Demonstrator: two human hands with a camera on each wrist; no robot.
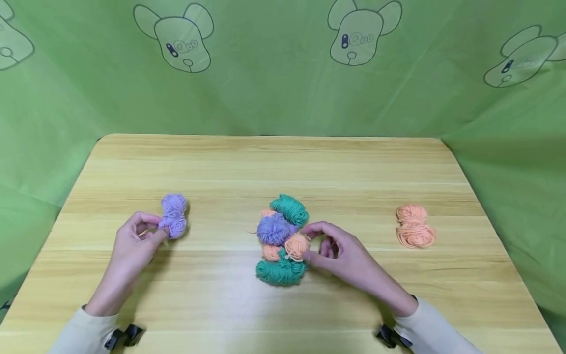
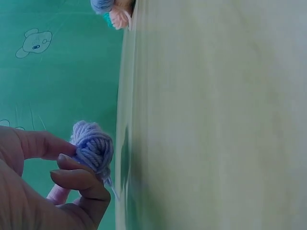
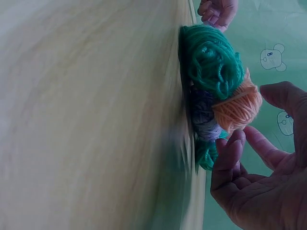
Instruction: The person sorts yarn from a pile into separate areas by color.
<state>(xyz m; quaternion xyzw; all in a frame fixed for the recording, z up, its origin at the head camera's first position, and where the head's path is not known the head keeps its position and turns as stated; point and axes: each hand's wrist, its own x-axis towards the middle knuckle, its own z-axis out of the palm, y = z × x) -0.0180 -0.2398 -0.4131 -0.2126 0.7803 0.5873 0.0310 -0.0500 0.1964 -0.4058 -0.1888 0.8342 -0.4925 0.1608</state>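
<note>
Thumb and fingers of my left hand (image 1: 136, 244) pinch a purple yarn skein (image 1: 174, 215) by its near left side; the skein is narrowed at the middle. In the left wrist view this purple yarn shows a loose strand hanging down. At the table's middle, my right hand (image 1: 342, 250) has thumb and index finger at either side of a peach yarn skein (image 1: 297, 246). That skein lies on top of a pile, against purple yarn (image 1: 273, 229). Green skeins (image 1: 289, 210) form the pile's far and near ends, with more peach yarn (image 1: 270, 252) partly hidden beneath.
Another peach skein (image 1: 415, 226) lies alone on the right of the wooden table (image 1: 221, 167). Green cloth (image 1: 274, 98) with printed animal heads hangs behind and along the sides. Dark straps with small devices (image 1: 126, 337) sit at both wrists.
</note>
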